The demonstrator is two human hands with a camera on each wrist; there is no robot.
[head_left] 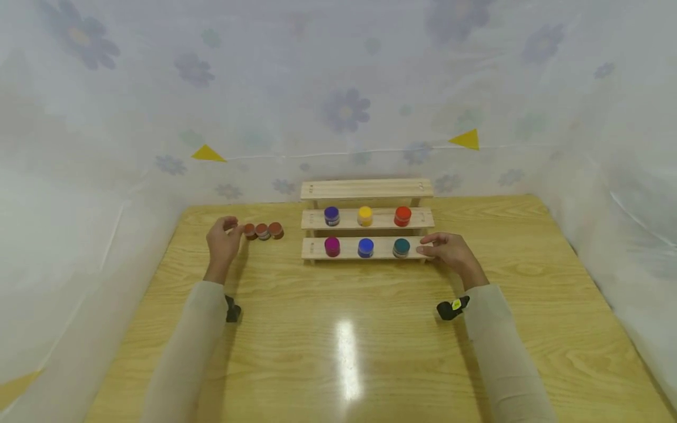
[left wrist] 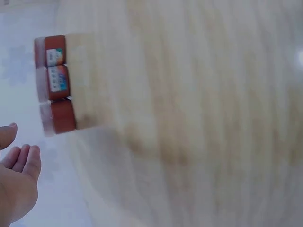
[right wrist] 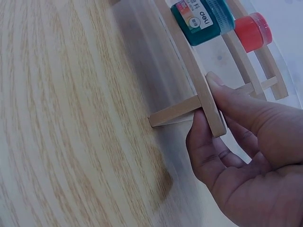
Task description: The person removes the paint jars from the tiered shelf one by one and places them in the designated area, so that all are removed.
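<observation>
My right hand (head_left: 449, 249) pinches the right end of the lowest step of a wooden tiered rack (head_left: 367, 189), thumb above and fingers beneath in the right wrist view. Along that step stand a magenta paint jar (head_left: 332, 247), a blue one and a teal jar (right wrist: 201, 21), the teal nearest my hand. The middle step bears a purple jar (head_left: 331, 216), a yellow jar (head_left: 365, 216) and a red jar (right wrist: 253, 33). My left hand (head_left: 223, 239), fingers loosely bent, holds nothing beside a row of three brown jars (left wrist: 59, 82); the left wrist view shows a gap between them.
The rack's top step bears no jars. Behind the wooden table (head_left: 296, 341) hangs a whitish flowered sheet (head_left: 344, 70) with two yellow triangles, and similar sheeting closes both sides. A small black device (head_left: 453, 307) is at the right wrist, another at the left.
</observation>
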